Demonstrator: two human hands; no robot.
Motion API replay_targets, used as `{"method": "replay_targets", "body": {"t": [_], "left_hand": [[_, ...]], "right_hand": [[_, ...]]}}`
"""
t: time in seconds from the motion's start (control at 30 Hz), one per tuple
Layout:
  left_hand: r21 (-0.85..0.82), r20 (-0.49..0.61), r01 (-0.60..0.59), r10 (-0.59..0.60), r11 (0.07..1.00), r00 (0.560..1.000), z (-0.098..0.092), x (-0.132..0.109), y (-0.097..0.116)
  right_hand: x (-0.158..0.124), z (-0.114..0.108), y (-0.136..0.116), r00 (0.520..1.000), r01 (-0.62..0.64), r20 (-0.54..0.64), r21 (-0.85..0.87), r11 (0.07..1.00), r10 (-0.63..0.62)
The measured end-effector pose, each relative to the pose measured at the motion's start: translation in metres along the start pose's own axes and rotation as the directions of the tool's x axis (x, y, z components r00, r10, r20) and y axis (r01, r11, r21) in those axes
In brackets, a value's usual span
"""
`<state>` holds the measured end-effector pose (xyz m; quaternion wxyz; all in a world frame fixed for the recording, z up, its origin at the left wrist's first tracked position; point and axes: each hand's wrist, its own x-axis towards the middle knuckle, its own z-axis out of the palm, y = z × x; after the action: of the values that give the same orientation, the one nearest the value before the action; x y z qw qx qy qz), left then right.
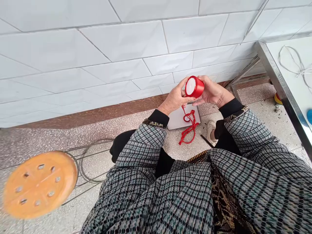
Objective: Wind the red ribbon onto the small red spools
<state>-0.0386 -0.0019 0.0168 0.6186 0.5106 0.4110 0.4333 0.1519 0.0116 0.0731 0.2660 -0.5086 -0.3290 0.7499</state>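
The left hand's (173, 100) fingers are clamping a red ribbon roll (200, 87) near the tiled wall (126, 42); the right hand's (213, 92) fingers are curving around its right side, whether gripping I cannot tell. Below, red ribbon (189, 132) is lying partly over a white board (173, 117). An orange stool (39, 185) is standing leftward, a table (280, 74) rightward.

I've got a round orange stool (38, 186) over on the left, holes punched through the seat, thin metal legs, speckled floor (78, 134) under it. Straight ahead there's a white tiled wall (129, 42) with a reddish-brown skirting (109, 113) along the bottom. On my right, a metal-edged table (279, 79) has some loose cord (303, 70) on it, plus something blue (309, 116) I can't make out.
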Motion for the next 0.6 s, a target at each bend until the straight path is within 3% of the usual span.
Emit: {"method": "replay_targets", "body": {"t": [0.13, 0.3, 0.47, 0.6], "left_hand": [[-0.064, 0.004, 0.021, -0.021, 0.998, 1.000, 0.003, 0.000, -0.007], [-0.151, 0.048, 0.056, -0.049, 0.987, 0.998, 0.010, -0.002, -0.004], [-0.129, 0.001, 0.020, -0.020, 0.991, 1.000, 0.020, -0.004, 0.000], [-0.186, -0.019, 0.060, -0.065, 0.981, 0.998, 0.032, -0.005, -0.004]], "right_hand": [[-0.006, 0.003, 0.002, 0.986, 0.166, -0.006, -0.041, 0.985, -0.166], [-0.013, 0.003, 0.005, 0.893, 0.447, 0.008, -0.123, 0.886, -0.449], [-0.008, 0.008, 0.008, 0.853, 0.513, -0.003, -0.175, 0.840, -0.521], [0.006, 0.008, 0.012, 0.827, 0.502, -0.159, -0.221, 0.836, -0.539]]}}
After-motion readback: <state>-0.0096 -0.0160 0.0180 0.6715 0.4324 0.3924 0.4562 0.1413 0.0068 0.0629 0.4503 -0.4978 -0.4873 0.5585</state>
